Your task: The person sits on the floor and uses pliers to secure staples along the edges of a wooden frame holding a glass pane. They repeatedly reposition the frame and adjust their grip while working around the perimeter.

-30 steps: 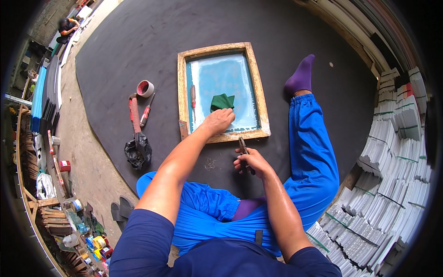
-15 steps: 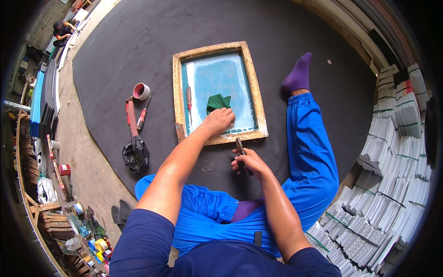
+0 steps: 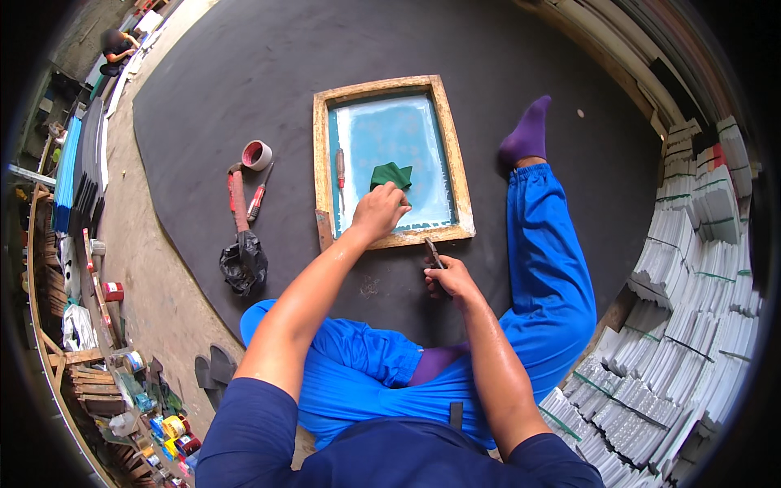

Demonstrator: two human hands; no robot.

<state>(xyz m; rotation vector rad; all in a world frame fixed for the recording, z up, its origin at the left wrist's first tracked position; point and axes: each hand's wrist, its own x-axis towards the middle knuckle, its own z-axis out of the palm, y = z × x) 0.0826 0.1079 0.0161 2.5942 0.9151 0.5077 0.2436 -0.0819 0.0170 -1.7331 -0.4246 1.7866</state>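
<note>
On the black mat in front of me lies a wooden frame [image 3: 323,175] with a pale blue, teal-edged mesh panel [image 3: 386,130] inside it. My left hand [image 3: 379,211] reaches over the frame's near edge, fingers curled and pressed together. Just beyond its knuckles a crumpled green cloth [image 3: 392,174] rests on the panel; whatever the fingertips pinch is hidden. Pliers [image 3: 434,254] are gripped in my right hand [image 3: 450,278], their jaws close to the near right edge of the frame. A screwdriver [image 3: 341,167] lies along the panel's left side.
Left of the frame are a tape roll [image 3: 257,155], a second screwdriver [image 3: 258,199] and a red-handled tool [image 3: 238,199] with a black plastic bag [image 3: 243,264] around one end. Small thin bits [image 3: 370,285] lie near my legs. Bundled white stacks [image 3: 675,325] line the right side.
My left hand has shifted slightly left and away from me relative to the frame. The pliers have turned a little and my right hand has moved slightly right. The view has shifted slightly.
</note>
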